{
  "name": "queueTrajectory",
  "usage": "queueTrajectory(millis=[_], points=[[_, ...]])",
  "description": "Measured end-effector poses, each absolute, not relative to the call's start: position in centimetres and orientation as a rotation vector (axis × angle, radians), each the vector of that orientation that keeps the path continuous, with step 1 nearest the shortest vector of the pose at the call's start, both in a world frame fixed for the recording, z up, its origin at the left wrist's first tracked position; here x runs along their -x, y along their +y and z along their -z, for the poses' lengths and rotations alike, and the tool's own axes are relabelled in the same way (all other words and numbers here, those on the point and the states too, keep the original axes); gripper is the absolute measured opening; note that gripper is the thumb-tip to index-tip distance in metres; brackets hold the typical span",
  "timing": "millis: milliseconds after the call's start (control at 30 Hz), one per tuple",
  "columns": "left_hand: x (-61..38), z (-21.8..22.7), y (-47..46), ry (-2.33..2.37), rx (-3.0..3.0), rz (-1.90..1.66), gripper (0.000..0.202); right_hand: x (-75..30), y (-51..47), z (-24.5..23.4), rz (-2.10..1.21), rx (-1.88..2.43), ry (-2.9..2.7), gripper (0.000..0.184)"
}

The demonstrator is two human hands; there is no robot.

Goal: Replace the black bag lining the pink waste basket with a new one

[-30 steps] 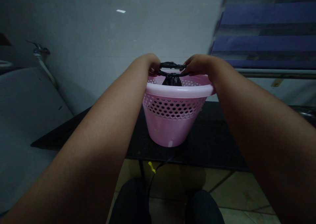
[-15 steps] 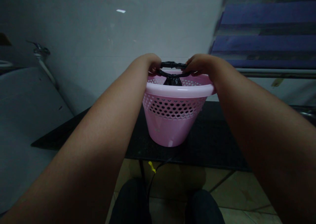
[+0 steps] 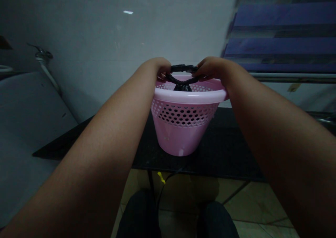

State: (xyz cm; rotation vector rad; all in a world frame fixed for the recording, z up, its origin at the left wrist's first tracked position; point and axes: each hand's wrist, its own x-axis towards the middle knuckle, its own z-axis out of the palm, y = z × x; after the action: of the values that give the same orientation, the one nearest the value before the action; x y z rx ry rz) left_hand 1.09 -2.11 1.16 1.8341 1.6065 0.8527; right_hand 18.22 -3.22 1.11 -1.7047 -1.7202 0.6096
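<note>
A pink plastic basket (image 3: pixel 181 136) with a band of holes below its rim stands upright on a black table (image 3: pixel 223 143). Over its opening, my left hand (image 3: pixel 163 69) is closed on one side of a black plastic bag (image 3: pixel 183 87). My right hand (image 3: pixel 208 68) grips the other side. The bag's upper part is twisted into strands that form a loop between the hands, gathered at a knot in the middle. Its lower part goes down inside the basket, hidden by the rim. My fingertips are partly hidden behind the hands.
Behind the table rises a pale tiled wall (image 3: pixel 105 31), with a purple striped blind (image 3: pixel 283 45) at right. A metal tap (image 3: pixel 43 54) and a grey panel (image 3: pixel 31 105) are at left. A black cord with a yellow tie (image 3: pixel 161 177) hangs off the table's front edge.
Almost nothing differs. Both hands keep their hold on the bag, and the knot and strands have shifted very slightly to the left. The basket stays in place.
</note>
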Motion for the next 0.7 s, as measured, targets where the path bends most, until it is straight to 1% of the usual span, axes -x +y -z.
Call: queueTrajectory(millis=[100, 233, 333, 433, 600, 700], points=[[-1.2, -1.1, -1.8, 1.513, -1.766, -0.876, 0.018, -18.7, -2.3, -0.8, -0.63, 1.612, -1.733, 0.009], [-1.4, -1.0, -1.5, 1.379, -1.794, -0.887, 0.015, -19.1, -1.3, -0.5, -0.611, 1.501, -1.774, 0.014], [-1.4, -0.9, -1.6, 1.327, -1.808, -0.85, 0.013, -18.9, -1.8, -0.6, -0.567, 1.519, -1.785, 0.016], [-1.4, -0.9, -1.6, 1.322, -1.78, -0.836, 0.01, -18.3, -2.7, -0.8, -0.552, 1.56, -1.764, 0.014], [-1.4, -0.9, -1.1, 1.322, -1.783, -0.826, 0.006, -18.0, -2.9, -0.7, -0.591, 1.437, -1.748, 0.006], [-1.3, -0.9, -0.7, 1.256, -1.84, -0.854, 0.005, -18.1, -2.4, -0.5, -0.616, 1.363, -1.753, 0.007]])
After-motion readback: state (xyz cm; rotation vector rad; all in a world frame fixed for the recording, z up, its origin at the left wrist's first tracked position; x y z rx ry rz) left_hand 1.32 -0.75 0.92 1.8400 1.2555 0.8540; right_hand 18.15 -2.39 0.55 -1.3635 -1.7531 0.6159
